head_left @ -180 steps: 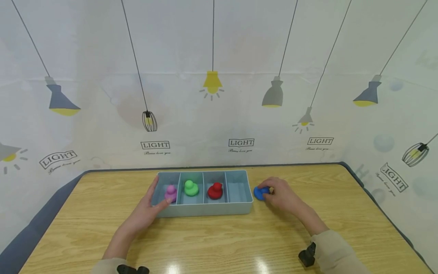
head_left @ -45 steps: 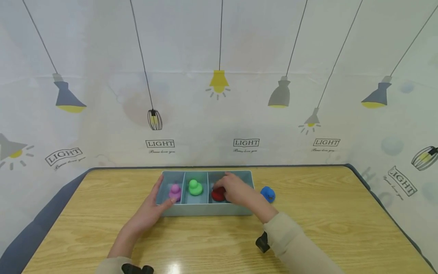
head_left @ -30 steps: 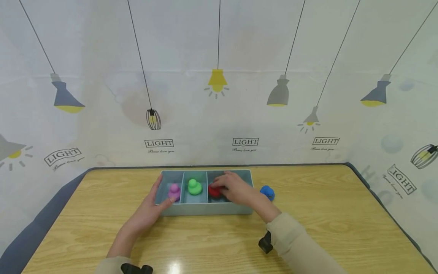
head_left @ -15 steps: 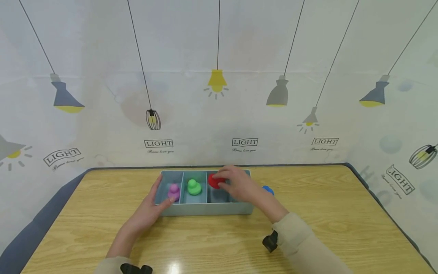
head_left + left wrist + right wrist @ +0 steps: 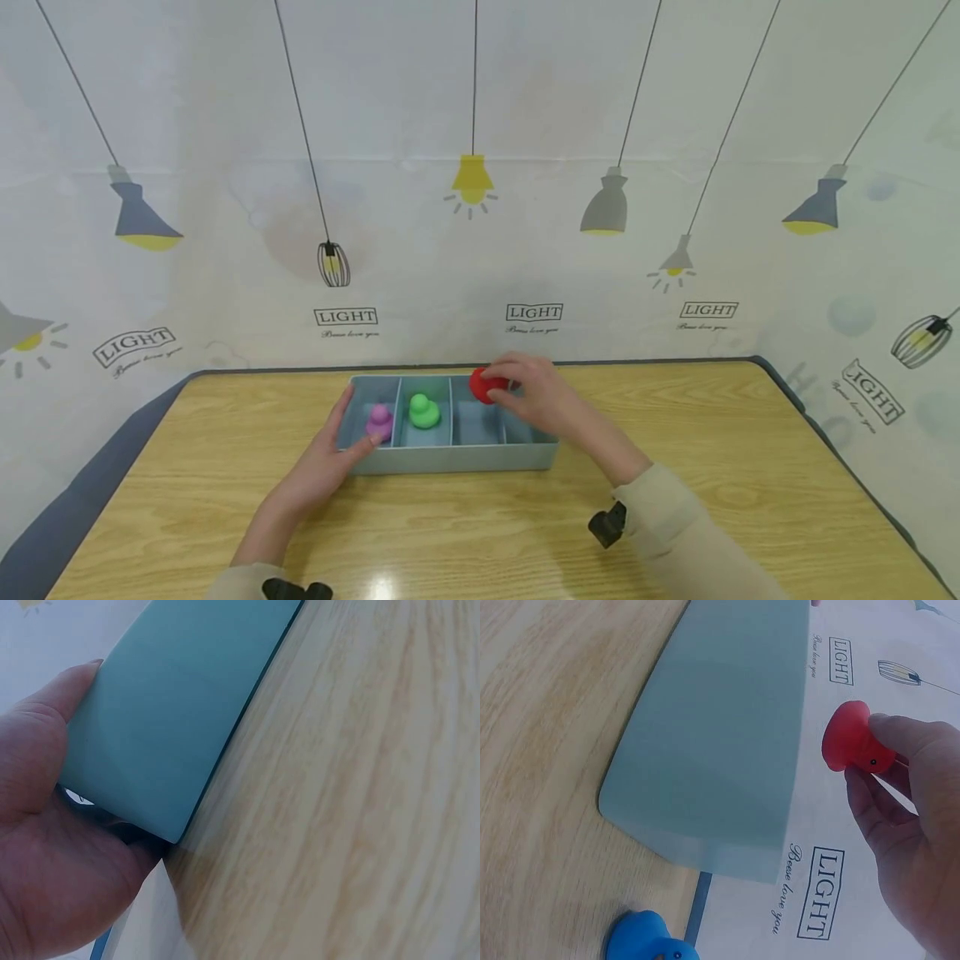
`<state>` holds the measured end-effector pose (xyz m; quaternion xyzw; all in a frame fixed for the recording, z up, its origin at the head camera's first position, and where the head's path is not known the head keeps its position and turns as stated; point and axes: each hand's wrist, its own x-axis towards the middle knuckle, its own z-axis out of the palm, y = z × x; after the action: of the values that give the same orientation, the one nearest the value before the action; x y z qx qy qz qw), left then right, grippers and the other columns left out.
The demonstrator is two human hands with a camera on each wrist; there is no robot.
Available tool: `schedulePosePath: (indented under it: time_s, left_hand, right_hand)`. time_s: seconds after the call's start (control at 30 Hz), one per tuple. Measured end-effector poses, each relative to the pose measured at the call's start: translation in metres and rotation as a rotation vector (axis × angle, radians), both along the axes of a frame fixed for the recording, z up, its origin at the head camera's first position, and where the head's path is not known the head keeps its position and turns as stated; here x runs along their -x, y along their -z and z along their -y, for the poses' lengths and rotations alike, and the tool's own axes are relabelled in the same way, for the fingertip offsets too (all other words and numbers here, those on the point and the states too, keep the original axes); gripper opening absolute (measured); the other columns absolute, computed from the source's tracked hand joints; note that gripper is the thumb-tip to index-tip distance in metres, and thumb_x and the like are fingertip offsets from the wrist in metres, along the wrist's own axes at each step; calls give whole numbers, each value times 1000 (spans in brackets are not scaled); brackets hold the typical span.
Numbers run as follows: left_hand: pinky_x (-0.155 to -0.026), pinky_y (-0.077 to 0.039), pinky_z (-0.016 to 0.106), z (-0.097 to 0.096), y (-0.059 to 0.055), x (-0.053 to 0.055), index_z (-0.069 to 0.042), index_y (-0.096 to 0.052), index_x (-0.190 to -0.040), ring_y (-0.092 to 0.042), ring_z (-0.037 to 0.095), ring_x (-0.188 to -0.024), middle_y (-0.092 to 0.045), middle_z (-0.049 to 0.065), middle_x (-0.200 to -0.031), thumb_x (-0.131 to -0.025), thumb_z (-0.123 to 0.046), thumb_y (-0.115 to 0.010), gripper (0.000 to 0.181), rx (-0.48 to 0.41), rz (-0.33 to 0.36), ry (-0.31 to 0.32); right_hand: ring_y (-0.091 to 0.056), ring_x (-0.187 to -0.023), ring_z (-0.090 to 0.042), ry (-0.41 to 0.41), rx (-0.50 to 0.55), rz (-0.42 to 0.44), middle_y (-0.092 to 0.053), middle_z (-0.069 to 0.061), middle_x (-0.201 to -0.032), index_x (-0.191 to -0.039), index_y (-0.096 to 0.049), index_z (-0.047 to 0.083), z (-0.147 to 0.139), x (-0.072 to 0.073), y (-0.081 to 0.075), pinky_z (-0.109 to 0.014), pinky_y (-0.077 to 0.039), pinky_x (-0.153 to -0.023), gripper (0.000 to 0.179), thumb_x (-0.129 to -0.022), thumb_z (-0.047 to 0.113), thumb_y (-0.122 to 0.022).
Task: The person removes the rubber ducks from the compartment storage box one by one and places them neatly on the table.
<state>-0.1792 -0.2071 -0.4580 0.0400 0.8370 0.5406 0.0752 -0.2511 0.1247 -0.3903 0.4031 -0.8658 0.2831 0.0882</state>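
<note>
Head view shows the right hand (image 5: pixel 546 398) pinching the red duck (image 5: pixel 484 386) above the box (image 5: pixel 450 460), while the left hand (image 5: pixel 317 467) grips the box's left end.

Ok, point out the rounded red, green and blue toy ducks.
Red toy duck (image 5: pixel 850 738), right wrist view: its body.
Green toy duck (image 5: pixel 425 415), head view: its body.
Blue toy duck (image 5: pixel 640 937), right wrist view: its body.
</note>
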Motion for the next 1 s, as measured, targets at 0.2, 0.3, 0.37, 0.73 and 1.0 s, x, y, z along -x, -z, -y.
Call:
schedulePosePath:
  time_s: [0.2,0.3,0.37,0.73,1.0]
  left_hand:
    - [-119,-7,68,0,-1,0,-25,4,-166,-2,49,-153,1,20,-170,-103,-36,-62,92,8,7,-1]
    - [-119,-8,69,0,-1,0,-26,5,-166,-2,49,-153,0,21,-170,-103,-37,-62,93,10,12,-4]
    - [-119,-8,68,0,-1,0,-26,5,-166,-2,49,-153,0,21,-170,-103,-38,-62,93,10,13,-5]
    - [-119,-7,68,0,-1,-1,-27,5,-166,-1,49,-153,1,21,-170,-103,-39,-63,93,-1,11,-5]
    - [-119,-7,69,0,0,0,-29,6,-166,-1,50,-152,2,21,-170,-103,-42,-62,94,15,12,-1]
  right_hand:
    - [-67,-89,-21,10,41,4,-72,-11,-111,-113,-75,1,-9,0,-2,-36,-61,-76,24,-90,5,-79]
    - [-67,-87,-21,18,51,-8,-71,-11,-107,-110,-75,0,-14,1,-2,-39,-61,-74,21,-90,5,-79]
    - [-66,-86,-20,29,50,-10,-70,-10,-105,-109,-75,1,-18,2,-2,-37,-61,-74,20,-90,5,-79]
    - [-63,-81,-16,113,31,-5,-68,-5,-99,-109,-76,2,-55,0,-1,-28,-57,-68,22,-89,8,-80]
    - [-62,-77,-14,152,19,-25,-67,-3,-96,-107,-77,2,-85,-5,2,-28,-55,-66,20,-88,6,-81]
